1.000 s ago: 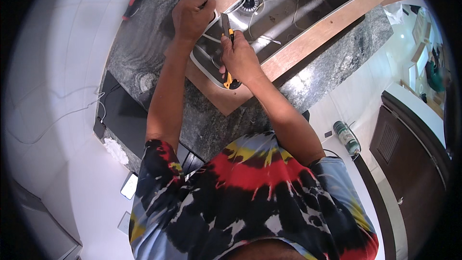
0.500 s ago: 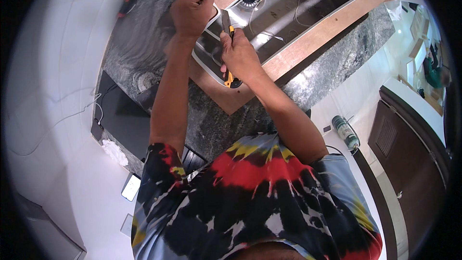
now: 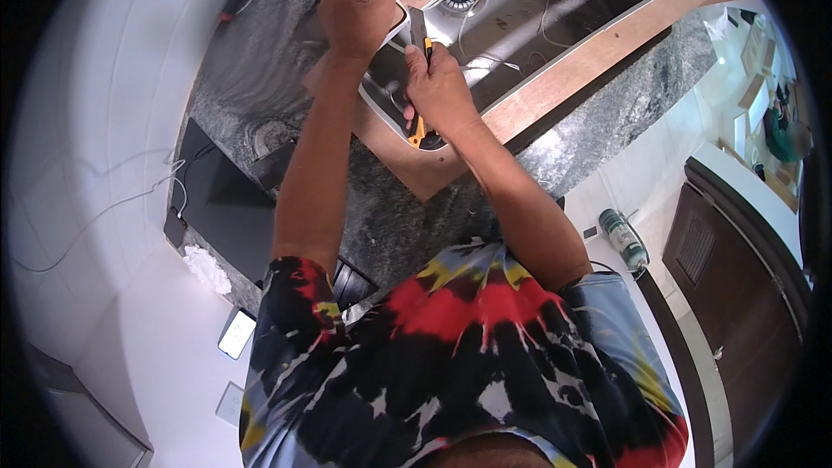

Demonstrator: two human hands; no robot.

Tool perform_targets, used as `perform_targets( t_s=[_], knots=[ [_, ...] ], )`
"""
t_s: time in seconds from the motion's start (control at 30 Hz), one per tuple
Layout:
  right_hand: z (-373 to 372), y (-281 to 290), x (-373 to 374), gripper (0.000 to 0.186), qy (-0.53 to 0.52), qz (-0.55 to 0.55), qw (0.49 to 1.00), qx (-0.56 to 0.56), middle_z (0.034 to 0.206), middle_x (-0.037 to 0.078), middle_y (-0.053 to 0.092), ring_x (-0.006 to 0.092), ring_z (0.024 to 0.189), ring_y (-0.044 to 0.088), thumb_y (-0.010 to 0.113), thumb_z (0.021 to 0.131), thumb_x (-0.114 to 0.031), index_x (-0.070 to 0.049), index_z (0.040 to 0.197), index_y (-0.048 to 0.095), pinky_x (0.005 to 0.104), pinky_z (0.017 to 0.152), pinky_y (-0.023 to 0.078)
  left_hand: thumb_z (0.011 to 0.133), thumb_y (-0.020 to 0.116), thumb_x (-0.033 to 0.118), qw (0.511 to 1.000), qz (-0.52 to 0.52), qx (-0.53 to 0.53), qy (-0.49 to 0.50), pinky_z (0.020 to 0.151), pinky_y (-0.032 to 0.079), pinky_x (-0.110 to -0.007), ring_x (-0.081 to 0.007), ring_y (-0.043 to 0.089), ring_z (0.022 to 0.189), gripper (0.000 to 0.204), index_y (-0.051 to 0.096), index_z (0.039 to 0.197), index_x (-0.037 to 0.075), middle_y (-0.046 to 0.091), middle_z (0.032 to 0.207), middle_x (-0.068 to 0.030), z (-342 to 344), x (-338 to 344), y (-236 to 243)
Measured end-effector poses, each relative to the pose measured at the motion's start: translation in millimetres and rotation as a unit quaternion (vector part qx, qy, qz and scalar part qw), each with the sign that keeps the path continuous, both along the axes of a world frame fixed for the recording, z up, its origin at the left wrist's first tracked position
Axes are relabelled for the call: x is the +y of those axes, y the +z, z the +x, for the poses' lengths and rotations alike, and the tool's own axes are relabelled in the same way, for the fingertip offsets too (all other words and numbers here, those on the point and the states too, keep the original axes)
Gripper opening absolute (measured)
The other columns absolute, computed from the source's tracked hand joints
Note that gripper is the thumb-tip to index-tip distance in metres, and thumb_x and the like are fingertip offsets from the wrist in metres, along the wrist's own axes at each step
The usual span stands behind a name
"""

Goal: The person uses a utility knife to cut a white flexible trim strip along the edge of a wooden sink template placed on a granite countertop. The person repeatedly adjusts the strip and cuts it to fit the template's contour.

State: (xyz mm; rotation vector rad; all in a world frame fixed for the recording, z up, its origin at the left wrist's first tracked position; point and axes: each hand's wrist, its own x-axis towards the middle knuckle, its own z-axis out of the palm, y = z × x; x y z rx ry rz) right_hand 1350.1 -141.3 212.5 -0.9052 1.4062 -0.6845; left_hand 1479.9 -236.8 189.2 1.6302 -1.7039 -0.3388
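A grey, swirl-veined stone counter [image 3: 598, 121] is bordered on the left by a white tiled surface [image 3: 104, 61], over which a soft shadow is cast. On the right, a dark brown door [image 3: 737, 295] fitted with a slatted panel [image 3: 696, 241] is seen beside pale, glossy tiles [image 3: 637, 160], while wood-toned pieces [image 3: 750, 90], too small to be identified, are brightly lit farther off; white glare [image 3: 555, 154] is reflected from the counter.

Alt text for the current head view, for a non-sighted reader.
A person's right hand grips a yellow-and-black utility knife over a steel sink edged with wooden board; the left hand is closed nearby, its hold unclear.
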Motion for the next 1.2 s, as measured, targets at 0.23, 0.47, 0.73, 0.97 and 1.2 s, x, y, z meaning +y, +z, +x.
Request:
perform_targets(
  t_s=[0.23, 0.47, 0.73, 0.97, 1.2],
  knots=[
    [5.4, -3.0, -6.8, 0.041, 0.008, 0.001, 1.0, -0.008, 0.073, 0.026, 0.066, 0.0313, 0.052, 0.07, 0.051, 0.107, -0.03, 0.011, 0.102, 0.05, 0.0408, 0.048, 0.056, 0.088, 0.067, 0.032, 0.999, 0.035, -0.009, 0.029, 0.057, 0.045, -0.045, -0.0401, 0.059, 0.057, 0.038, 0.067, 0.066, 0.002, 0.06, 0.064, -0.0208, 0.2, -3.8, -2.6],
    [-1.3, 7.0, -11.2, 0.042, -0.003, -0.002, 1.0, 0.009, 0.071, 0.022, 0.067, 0.0307, 0.053, 0.07, 0.051, 0.107, -0.033, 0.009, 0.104, 0.05, 0.0425, 0.053, 0.057, 0.087, 0.067, 0.032, 0.998, 0.018, -0.026, 0.054, 0.057, 0.046, -0.046, -0.0418, 0.061, 0.059, 0.036, 0.069, 0.068, 0.002, 0.061, 0.066, -0.0219, 6.5, -7.7, -10.2],
    [-8.9, 10.4, 6.3, 0.04, 0.009, 0.005, 1.0, 0.006, 0.074, 0.026, 0.069, 0.032, 0.055, 0.072, 0.05, 0.108, -0.031, 0.009, 0.106, 0.05, 0.0439, 0.056, 0.059, 0.086, 0.066, 0.03, 0.998, 0.019, -0.009, 0.055, 0.055, 0.045, -0.047, -0.0432, 0.06, 0.059, 0.035, 0.067, 0.065, 0.002, 0.06, 0.065, -0.0214, 8.4, -5.2, -6.3],
    [-2.1, 5.9, 8.9, 0.04, 0.024, 0.029, 0.999, 0.013, 0.077, 0.027, 0.069, 0.0325, 0.056, 0.072, 0.05, 0.108, -0.031, 0.009, 0.107, 0.05, 0.0428, 0.058, 0.059, 0.085, 0.066, 0.032, 0.998, 0.01, -0.013, 0.06, 0.055, 0.044, -0.047, -0.0427, 0.057, 0.055, 0.037, 0.066, 0.064, 0.001, 0.058, 0.063, -0.0217, 7.7, -2.6, -7.5],
    [6.7, 2.0, 10.0, 0.04, 0.008, 0.028, 1.0, 0.007, 0.076, 0.027, 0.068, 0.0327, 0.054, 0.071, 0.05, 0.108, -0.031, 0.009, 0.104, 0.051, 0.0425, 0.057, 0.059, 0.084, 0.066, 0.034, 0.996, 0.046, -0.016, 0.079, 0.057, 0.047, -0.048, -0.0444, 0.061, 0.059, 0.037, 0.069, 0.066, 0.002, 0.06, 0.064, -0.0227, 6.6, -6.1, -2.1]
  ],
)
